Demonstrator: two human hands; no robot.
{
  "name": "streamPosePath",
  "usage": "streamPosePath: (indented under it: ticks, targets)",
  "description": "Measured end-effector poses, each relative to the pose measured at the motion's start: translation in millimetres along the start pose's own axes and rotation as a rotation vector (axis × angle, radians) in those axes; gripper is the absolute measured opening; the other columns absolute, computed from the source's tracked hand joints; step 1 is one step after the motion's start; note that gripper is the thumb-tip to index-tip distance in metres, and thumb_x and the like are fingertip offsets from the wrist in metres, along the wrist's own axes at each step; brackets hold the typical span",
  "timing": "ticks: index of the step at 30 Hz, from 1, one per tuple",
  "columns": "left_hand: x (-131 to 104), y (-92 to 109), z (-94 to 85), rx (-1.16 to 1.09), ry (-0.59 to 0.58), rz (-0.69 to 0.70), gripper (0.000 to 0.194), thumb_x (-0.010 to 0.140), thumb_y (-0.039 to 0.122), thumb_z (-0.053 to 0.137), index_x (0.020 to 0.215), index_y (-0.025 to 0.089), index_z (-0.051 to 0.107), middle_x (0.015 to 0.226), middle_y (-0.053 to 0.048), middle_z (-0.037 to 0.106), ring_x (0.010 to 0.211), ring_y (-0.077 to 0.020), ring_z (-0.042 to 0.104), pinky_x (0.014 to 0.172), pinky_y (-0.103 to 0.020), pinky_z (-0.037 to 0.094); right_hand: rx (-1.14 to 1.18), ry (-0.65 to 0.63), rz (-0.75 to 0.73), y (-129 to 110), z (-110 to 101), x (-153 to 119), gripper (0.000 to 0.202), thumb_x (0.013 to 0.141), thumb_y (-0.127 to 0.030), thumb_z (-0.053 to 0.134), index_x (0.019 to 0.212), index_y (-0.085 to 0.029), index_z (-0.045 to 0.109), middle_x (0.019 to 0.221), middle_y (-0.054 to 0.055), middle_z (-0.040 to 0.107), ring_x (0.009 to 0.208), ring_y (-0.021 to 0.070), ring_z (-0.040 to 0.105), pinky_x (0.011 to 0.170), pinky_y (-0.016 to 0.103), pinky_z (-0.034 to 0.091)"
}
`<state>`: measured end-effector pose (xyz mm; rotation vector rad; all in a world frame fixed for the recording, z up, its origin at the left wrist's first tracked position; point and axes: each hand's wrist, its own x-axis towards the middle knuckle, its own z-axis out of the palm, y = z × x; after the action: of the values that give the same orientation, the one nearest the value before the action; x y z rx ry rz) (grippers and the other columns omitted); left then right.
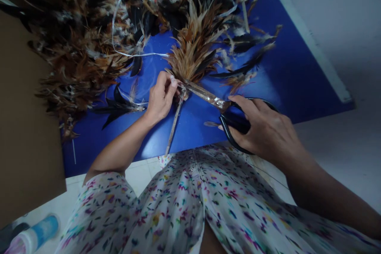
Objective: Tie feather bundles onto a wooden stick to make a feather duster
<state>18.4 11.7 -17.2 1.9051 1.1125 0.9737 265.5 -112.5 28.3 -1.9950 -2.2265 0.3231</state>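
One smooth, glossy blue tabletop lies under everything. Along its far and left sides spreads a loose heap of brown, black and whitish feathers. Near the middle, just in front of that heap, lies a dense bundle of tan and brown feathers, its bound neck toward the person and a thin wooden stick running to the table's near edge. Black-handled scissors with brown-stained metal blades point at the neck; the right hand is wrapped around their handles. The left hand pinches narrowly at the bundle's neck. Left of it lies a small cluster of black feathers. A narrow white strip curves to the bundle's left side.
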Motion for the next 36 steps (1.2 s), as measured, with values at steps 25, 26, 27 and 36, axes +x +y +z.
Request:
streamPosePath:
  ticks: [25,26,27,36]
  targets:
    - [-4.2,2.5,2.5,0.101,-0.034,0.071,0.042,0.097,0.056,0.036,0.109,0.021,0.055,0.078,-0.002,0.069,0.069,-0.0144,0.068,0.071,-0.031,0.054,-0.159,0.147,0.039,-16.6,11.9,-13.3,0.054,0.089,-0.039,0.052,0.139,-0.019,0.05,0.083,0.009,0.057,0.067,0.0209,0.051,0.063,0.032,0.037]
    - [-4.3,2.6,2.5,0.107,-0.036,0.077,0.041,0.097,0.055,0.036,0.11,0.021,0.055,0.078,-0.002,0.069,0.069,-0.0144,0.068,0.072,-0.031,0.054,-0.169,0.156,0.029,-16.1,12.6,-13.6,0.053,0.09,-0.039,0.051,0.139,-0.019,0.05,0.082,0.009,0.056,0.066,0.0206,0.051,0.064,0.032,0.037]
    - [-4.4,2.7,2.5,0.112,-0.036,0.082,0.04,0.098,0.055,0.036,0.11,0.021,0.055,0.078,-0.002,0.069,0.069,-0.0141,0.068,0.073,-0.031,0.054,-0.181,0.166,0.019,-15.7,13.0,-13.8,0.052,0.09,-0.039,0.05,0.139,-0.02,0.051,0.082,0.008,0.056,0.066,0.0203,0.051,0.064,0.032,0.037]
    - [-5.6,6.2,3.3,0.174,-0.007,0.142,0.034,0.099,0.048,0.041,0.105,0.019,0.058,0.075,0.001,0.068,0.065,-0.0088,0.065,0.065,-0.022,0.048,-0.309,0.259,-0.095,-12.6,13.4,-13.1,0.048,0.094,-0.036,0.05,0.138,-0.018,0.053,0.078,0.006,0.054,0.064,0.0183,0.05,0.064,0.031,0.035]
